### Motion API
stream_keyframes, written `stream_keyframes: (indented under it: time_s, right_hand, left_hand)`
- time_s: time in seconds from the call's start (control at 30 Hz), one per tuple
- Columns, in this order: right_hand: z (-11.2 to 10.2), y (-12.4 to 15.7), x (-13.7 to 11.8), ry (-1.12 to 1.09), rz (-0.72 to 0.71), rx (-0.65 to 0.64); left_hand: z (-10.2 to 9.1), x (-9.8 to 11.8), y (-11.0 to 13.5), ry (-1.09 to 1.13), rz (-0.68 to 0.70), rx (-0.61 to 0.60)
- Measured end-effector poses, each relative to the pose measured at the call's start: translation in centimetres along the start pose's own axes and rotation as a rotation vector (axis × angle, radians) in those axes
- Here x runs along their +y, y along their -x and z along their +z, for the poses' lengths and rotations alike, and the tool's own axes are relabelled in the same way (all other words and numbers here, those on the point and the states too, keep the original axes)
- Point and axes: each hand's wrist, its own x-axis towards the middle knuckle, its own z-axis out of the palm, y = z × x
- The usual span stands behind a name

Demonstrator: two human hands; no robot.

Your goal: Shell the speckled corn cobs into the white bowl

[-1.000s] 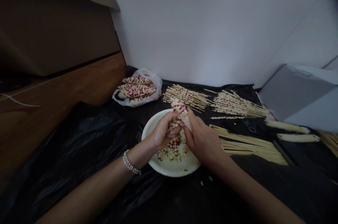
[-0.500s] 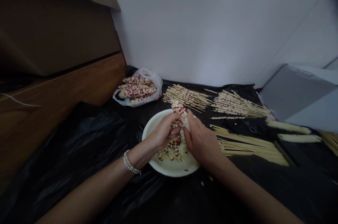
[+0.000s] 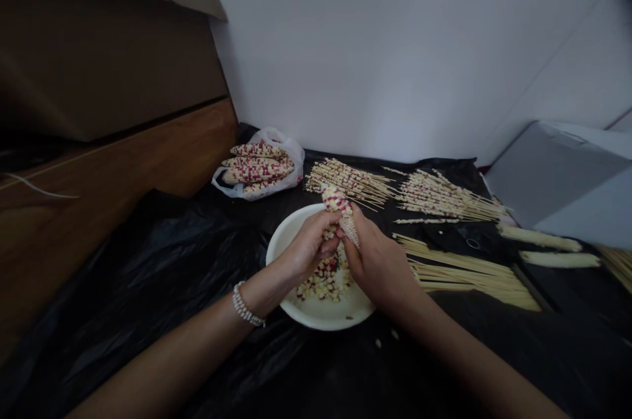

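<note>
At the centre of the frame, we grasp a tapered corn cob speckled cream and dark red, pale and bare at its lower end, the fingers of our left hand and right hand curled around it. We hold it tilted above a round white bowl of loose kernels. Right of centre, thin wooden skewers threaded with kernels lie on a black plastic sheet.

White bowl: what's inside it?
Loose pale and dark-red corn kernels. The left hand and right hand cover part of the bowl; whatever lies behind them can't be seen.
</note>
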Motion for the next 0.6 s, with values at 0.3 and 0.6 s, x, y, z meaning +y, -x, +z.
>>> stream_keyframes:
  time_s: [0.3,0.6]
  right_hand:
    - [0.05,0.15,-0.42,0.075,0.012,-0.075]
    - [-0.37,-0.24,0.11,-0.042,0.007,-0.016]
  left_hand:
    - [0.31,-0.04,0.00,-0.014,0.036,0.034]
    - [-0.28,-0.12,-0.02,0.043,-0.005,-0.023]
